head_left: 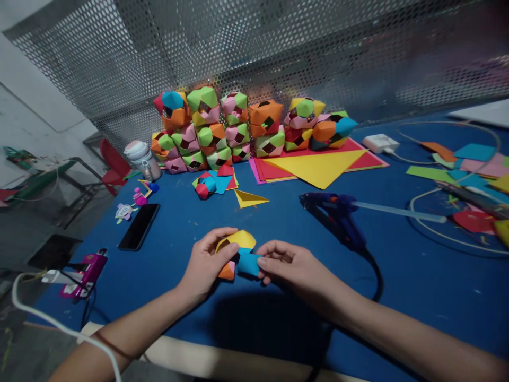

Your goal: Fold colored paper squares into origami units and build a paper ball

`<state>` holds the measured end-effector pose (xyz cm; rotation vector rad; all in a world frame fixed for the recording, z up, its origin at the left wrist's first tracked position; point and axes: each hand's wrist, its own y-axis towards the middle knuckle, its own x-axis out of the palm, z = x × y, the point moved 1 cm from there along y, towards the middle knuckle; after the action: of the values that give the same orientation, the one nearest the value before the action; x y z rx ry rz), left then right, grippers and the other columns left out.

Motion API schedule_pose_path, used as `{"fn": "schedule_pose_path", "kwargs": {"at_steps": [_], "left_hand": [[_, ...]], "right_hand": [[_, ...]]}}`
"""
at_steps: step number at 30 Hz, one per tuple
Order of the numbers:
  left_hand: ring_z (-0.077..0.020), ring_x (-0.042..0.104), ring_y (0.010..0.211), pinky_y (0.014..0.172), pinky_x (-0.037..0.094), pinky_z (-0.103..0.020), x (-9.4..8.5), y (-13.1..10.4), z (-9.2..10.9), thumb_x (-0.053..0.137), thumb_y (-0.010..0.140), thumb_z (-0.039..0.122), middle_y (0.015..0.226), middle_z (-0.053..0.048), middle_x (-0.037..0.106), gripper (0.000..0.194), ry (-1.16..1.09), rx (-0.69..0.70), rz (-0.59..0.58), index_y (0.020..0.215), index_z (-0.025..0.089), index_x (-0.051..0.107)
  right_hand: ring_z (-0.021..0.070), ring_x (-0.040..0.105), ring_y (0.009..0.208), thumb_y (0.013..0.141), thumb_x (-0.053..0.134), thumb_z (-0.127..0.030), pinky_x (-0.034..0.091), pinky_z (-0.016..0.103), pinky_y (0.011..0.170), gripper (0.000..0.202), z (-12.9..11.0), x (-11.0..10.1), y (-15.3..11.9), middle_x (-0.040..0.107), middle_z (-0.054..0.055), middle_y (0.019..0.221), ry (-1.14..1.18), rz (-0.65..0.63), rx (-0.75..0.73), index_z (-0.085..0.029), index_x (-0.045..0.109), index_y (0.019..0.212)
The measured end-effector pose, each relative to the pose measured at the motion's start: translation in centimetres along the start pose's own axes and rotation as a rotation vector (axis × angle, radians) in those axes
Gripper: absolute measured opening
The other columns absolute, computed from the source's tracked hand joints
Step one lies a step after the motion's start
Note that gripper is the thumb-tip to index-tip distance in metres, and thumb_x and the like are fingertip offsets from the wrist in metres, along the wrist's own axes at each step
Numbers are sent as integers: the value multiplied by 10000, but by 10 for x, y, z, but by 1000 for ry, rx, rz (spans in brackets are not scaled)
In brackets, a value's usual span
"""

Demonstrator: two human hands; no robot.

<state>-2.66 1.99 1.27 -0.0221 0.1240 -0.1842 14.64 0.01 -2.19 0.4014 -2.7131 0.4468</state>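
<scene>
Near the front of the blue table, my left hand (207,261) has its fingers and thumb around a folded paper piece (243,240) with yellow, orange and blue parts. My right hand (284,263) pinches the right edge of its blue flap (248,263) between thumb and fingers. Behind my hands lies a small folded yellow paper (250,199). A small multicoloured paper ball (205,184) sits farther back beside blue and red paper squares (223,180).
Stacked paper balls (212,135) line the back. A glue gun (338,212) with a long stick lies to the right, its cable curving forward. A phone (140,227) and power strip (84,276) are at left. Paper scraps (475,154) and a white cable lie at far right.
</scene>
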Motion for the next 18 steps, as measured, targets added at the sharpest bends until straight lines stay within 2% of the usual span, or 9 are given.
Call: {"fn": "schedule_pose_path", "kwargs": {"at_steps": [6,12,18], "left_hand": [[-173,582,961,852,444,-275,-3,0,3,645,760,308,1025,-44,643,258,78,79,52,989,189,642],[-168,582,947,839,448,-266,-3,0,3,651,756,316,1010,-41,640,266,87,76,59,989,189,640],[-182,590,948,827,458,-277,-3,-2,5,644,755,335,1028,-57,647,290,59,69,73,1001,183,632]], "right_hand": [[105,585,598,698,710,-416,465,262,615,279,-3,-2,-4,647,12,656,-32,-7,-38,-165,594,730],[125,604,654,685,728,-389,475,284,660,342,-4,-1,-7,645,20,713,-1,-39,-37,-159,650,926],[100,566,586,693,723,-377,451,246,600,281,-5,1,-8,632,16,636,109,-40,53,-139,668,832]]}}
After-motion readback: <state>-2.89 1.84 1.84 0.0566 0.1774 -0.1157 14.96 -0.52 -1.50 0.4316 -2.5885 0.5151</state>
